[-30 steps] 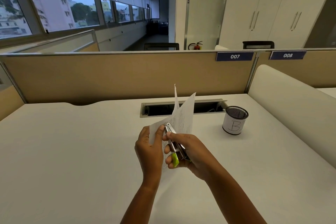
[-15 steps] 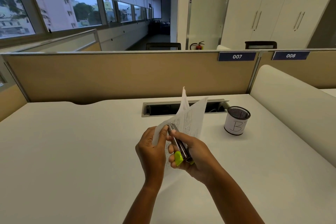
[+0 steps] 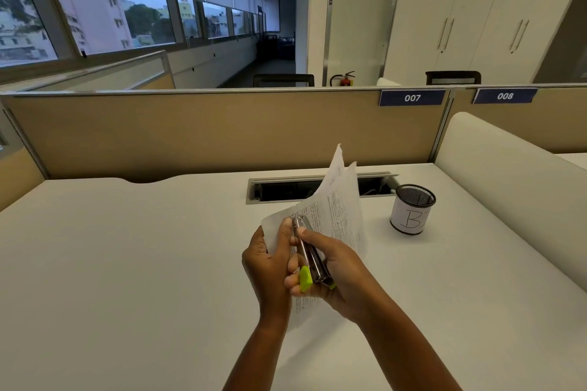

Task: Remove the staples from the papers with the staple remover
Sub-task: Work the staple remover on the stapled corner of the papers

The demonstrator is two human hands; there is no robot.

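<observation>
Your left hand holds the papers above the middle of the tabletop. Its thumb presses on the near-left corner of the sheets, and its other fingers are curled behind them. The papers stand nearly upright, leaning away to the right, and their far edges fan apart. Printed text covers the sheet facing you.

Your right hand grips the remover, a slim metal tool with a lime-green near end. Its fingers wrap round the green end, and the thumb lies along the metal body. The remover's far tip rests against the papers just beside your left thumb. The staple is too small to make out, so you cannot tell whether the tip is under it. The two hands lie close together.

To the right, well apart from the hands, a black mesh cup stands upright, wrapped in white paper marked "B". A cable slot lies open in the tabletop behind the papers. A tan partition closes the far side and carries the labels "007" and "008".
</observation>
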